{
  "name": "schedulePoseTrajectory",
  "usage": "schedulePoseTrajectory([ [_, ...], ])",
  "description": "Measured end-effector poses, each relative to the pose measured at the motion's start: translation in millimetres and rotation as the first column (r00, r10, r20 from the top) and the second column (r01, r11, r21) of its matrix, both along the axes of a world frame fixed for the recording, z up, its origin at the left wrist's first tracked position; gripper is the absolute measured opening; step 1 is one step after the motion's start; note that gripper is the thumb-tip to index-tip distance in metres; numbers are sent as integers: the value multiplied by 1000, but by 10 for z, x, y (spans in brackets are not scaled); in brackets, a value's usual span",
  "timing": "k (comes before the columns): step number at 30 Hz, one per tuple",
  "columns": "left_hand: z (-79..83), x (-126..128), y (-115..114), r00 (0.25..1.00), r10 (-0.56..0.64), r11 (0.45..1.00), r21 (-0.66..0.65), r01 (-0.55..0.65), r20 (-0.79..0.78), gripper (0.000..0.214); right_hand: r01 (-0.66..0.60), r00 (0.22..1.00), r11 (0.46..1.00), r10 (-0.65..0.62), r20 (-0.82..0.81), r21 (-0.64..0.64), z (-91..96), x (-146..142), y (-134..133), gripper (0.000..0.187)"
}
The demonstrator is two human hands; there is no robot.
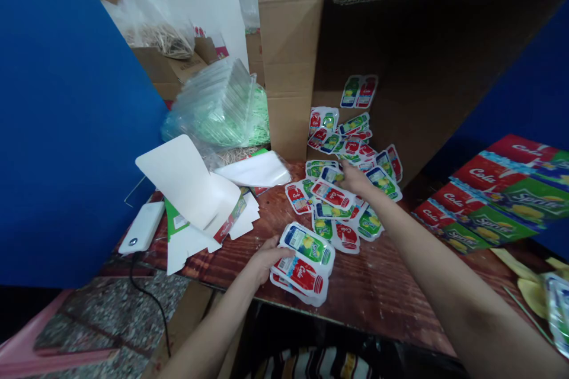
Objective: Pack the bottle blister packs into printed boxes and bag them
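Note:
My left hand (265,258) grips a small stack of plastic blister packs (304,260) printed with cola and lemon-lime bottle labels, at the near edge of the wooden table (377,290). My right hand (352,177) reaches forward into a loose pile of the same packs (338,195), its fingers closed on one pack there. More packs (351,130) spill out of a big tipped cardboard box (427,65) behind the pile.
Folded white card boxes (195,189) and a white power bank (142,226) with a cable lie at left. A bag of clear plastic shells (217,106) stands behind them. Printed display cartons (498,195) lie at right. Blue panels flank both sides.

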State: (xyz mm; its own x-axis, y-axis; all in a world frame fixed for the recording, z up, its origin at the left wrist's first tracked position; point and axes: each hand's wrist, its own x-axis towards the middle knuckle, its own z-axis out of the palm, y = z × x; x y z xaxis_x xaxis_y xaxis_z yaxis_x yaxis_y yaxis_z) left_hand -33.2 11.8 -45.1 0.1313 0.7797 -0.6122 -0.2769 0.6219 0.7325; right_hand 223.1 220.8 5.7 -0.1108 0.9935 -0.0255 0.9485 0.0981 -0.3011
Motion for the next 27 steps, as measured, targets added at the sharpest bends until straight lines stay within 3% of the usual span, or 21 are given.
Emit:
schedulePoseTrajectory([
  [3, -14, -3, -6, 1000, -4, 1000, 3, 4, -13, 46, 86, 995, 995, -84, -53, 40, 241, 262, -20, 40],
  [5, -24, -7, -9, 1000, -8, 1000, 2, 8, -6, 46, 117, 968, 991, -99, -230, 65, 423, 435, -78, 35],
  [6, -30, -9, -9, 1000, -10, 1000, 3, 10, 1, 46, 116, 921, 992, -87, -379, 55, 510, 505, -126, 36],
  [8, -43, -15, -8, 1000, -17, 1000, 8, 17, 15, 45, 71, 736, 997, -74, -673, -31, 658, 596, -254, 42],
  [9, -50, -17, -7, 1000, -20, 1000, 14, 20, 23, 45, 22, 638, 995, -91, -765, -99, 712, 615, -323, 45],
  [11, -63, -20, -3, 999, -24, 999, 27, 23, 30, 44, -120, 553, 964, -133, -823, -237, 765, 609, -447, 50],
  [14, -76, -21, -1, 999, -34, 999, 33, 33, 28, 44, -328, 573, 876, -114, -812, -354, 680, 511, -543, 51],
  [16, -76, -20, -1, 999, -37, 999, 34, 37, 20, 45, -378, 598, 849, -81, -797, -369, 531, 410, -537, 51],
  [21, -54, -11, -6, 1000, -24, 999, 29, 24, -11, 44, -58, 652, 941, -217, -726, -333, 127, 173, -416, 46],
  [27, -16, -1, -8, 1000, -6, 999, 35, 6, -5, 44, 11, 554, 938, -294, -779, -347, -96, 78, -433, 43],
])
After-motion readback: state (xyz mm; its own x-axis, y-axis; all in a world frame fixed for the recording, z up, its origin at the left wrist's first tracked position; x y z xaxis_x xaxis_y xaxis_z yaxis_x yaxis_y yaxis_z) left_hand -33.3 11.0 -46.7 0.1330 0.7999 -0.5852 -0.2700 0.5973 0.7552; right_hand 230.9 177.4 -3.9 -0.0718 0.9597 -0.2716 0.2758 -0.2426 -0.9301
